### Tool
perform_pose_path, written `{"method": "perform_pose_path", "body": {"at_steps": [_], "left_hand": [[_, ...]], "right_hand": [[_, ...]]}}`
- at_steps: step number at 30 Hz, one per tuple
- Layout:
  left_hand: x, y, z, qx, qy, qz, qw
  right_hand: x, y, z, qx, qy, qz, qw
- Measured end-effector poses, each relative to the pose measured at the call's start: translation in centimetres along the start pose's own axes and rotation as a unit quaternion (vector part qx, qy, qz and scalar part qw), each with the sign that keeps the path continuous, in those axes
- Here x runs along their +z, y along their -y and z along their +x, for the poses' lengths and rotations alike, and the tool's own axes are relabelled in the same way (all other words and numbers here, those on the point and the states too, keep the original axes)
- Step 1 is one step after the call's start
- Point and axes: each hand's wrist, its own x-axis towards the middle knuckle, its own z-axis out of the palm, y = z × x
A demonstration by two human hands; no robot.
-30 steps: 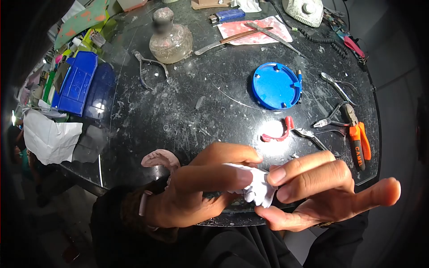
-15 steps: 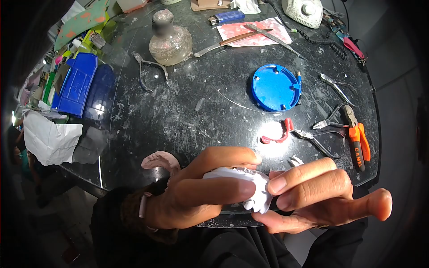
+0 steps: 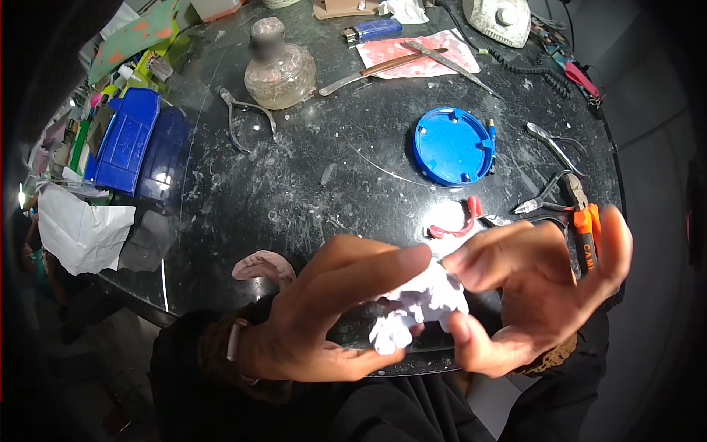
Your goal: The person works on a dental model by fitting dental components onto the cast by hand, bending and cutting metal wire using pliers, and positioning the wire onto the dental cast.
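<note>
A white plaster dental model (image 3: 421, 300) is held above the front edge of the black table, its toothed side turned toward the camera. My left hand (image 3: 331, 309) grips it from the left, index finger across its top and thumb below. From the right, my right hand (image 3: 534, 287) pinches its edge between thumb and bent fingers, the little finger raised. A pink curved piece (image 3: 265, 267) lies beside my left wrist. Just beyond my hands is a red U-shaped piece (image 3: 460, 221) on the table.
Pliers (image 3: 554, 147) and orange-handled cutters (image 3: 585, 221) lie at the right, near a blue round lid (image 3: 454, 146). Farther back are a glass burner (image 3: 281, 74), crossed knives (image 3: 390, 65) and a lighter (image 3: 374, 29). A blue case (image 3: 125, 140) and crumpled paper (image 3: 82, 227) sit left.
The white model has been turned, showing more of its arch and teeth. My right hand has shifted its hold, with its little finger now pointing up. My left index finger has moved up.
</note>
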Motion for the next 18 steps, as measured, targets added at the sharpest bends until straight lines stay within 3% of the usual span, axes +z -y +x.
{"method": "perform_pose_path", "body": {"at_steps": [5,18], "left_hand": [[-0.4,0.2,0.3,0.002,0.003,-0.001,1.000],[-0.8,0.3,0.9,0.038,0.012,0.041,0.998]], "right_hand": [[2.5,1.3,-0.5,0.166,-0.155,0.164,0.960],[2.8,1.2,-0.6,0.179,-0.160,0.168,0.956]]}}
